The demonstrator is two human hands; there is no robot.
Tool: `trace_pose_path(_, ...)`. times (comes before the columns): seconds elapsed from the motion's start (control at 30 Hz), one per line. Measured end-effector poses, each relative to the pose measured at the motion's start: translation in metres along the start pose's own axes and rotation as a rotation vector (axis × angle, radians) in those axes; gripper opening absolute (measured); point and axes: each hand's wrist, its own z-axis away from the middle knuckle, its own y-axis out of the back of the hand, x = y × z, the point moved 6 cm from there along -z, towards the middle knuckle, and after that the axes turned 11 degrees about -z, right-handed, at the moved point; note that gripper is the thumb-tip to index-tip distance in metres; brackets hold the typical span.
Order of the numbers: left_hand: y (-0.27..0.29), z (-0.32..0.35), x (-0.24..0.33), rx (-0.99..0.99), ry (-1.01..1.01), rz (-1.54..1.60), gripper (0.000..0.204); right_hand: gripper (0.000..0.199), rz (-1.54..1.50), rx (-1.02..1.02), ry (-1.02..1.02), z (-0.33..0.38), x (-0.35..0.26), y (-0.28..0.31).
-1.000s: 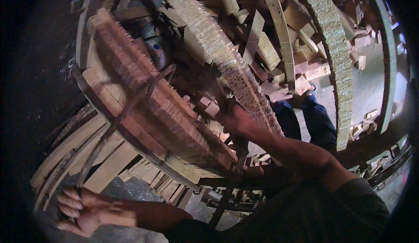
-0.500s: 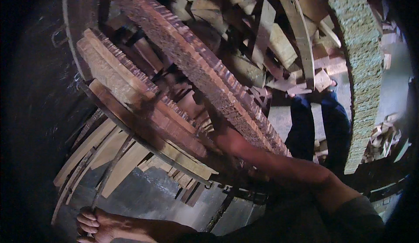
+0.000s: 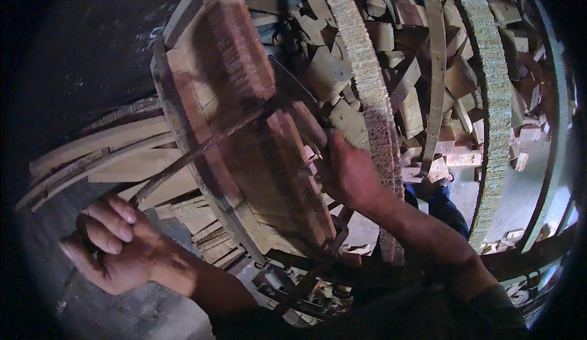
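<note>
At the lower left, my left hand [image 3: 116, 242] is closed with its fingers curled round the near end of a thin dark rod [image 3: 195, 150]. The rod slants up and right across a block of reddish-brown wooden boards [image 3: 263, 175], which stands on edge against a curved frame bar [image 3: 211, 208]. Right of these boards, my right hand [image 3: 351, 169] is a fist round the lower end of a dark, flat, narrow bar [image 3: 298, 82]. What lies inside its fingers is hidden. The rod's far end meets the boards close to that bar.
Two long rough-edged slats [image 3: 370, 65] [image 3: 492, 95] curve down to my right. Behind them lies a heap of wood offcuts [image 3: 422, 83]. Curved pale boards [image 3: 104, 141] stick out at left. A person's dark-trousered legs [image 3: 443, 208] show beyond the slats.
My left hand has risen, bringing the rod across the boards. My right hand, hidden behind a slat before, now shows with the dark bar. The view has shifted and turned.
</note>
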Motion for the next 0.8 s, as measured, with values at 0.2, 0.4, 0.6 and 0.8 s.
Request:
trace_pose_path(0.2,-0.003,-0.001,-0.003,0.320,0.078,-0.065,0.043,0.046,0.366,0.007,0.154,-0.037,-0.010,0.001)
trace_pose_path(0.4,-0.003,-0.002,0.001,0.238,0.091,-0.037,0.042,0.048,0.373,0.110,0.361,-0.016,-0.045,0.009)
trace_pose_path(0.6,-0.006,-0.006,-0.001,0.286,0.106,-0.001,0.042,0.046,0.349,-0.043,0.173,-0.041,-0.022,0.007)
trace_pose_path(0.8,-0.004,-0.005,-0.004,0.326,0.081,-0.039,0.039,0.040,0.275,0.100,0.209,-0.017,-0.064,0.018)
